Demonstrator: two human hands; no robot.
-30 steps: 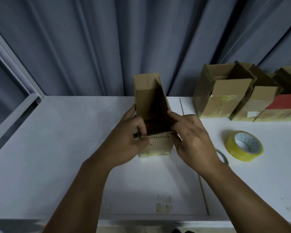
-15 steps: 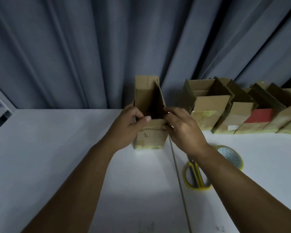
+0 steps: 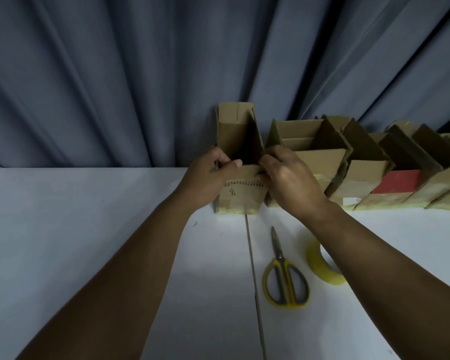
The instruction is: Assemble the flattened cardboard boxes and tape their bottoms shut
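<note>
A small cardboard box (image 3: 240, 197) stands upright at the back of the white table (image 3: 89, 229), top flaps open, yellow tape along its bottom edge. My left hand (image 3: 205, 178) grips its left front corner, thumb over the rim. My right hand (image 3: 287, 179) grips the right front corner, fingers curled over the edge. The box sits at the left end of a row of assembled boxes (image 3: 322, 162), close against the nearest one. A yellow tape roll (image 3: 321, 268) lies on the table under my right forearm, partly hidden by it.
Yellow-handled scissors (image 3: 283, 279) lie closed on the table, in front of the box. Grey curtains (image 3: 140, 74) hang right behind the row. One box in the row has a red panel (image 3: 398, 181). A seam (image 3: 252, 268) runs down the tabletop.
Both hands carried the box away from me to the back of the table and set it at the left end of the row. The view tilted up with it.
</note>
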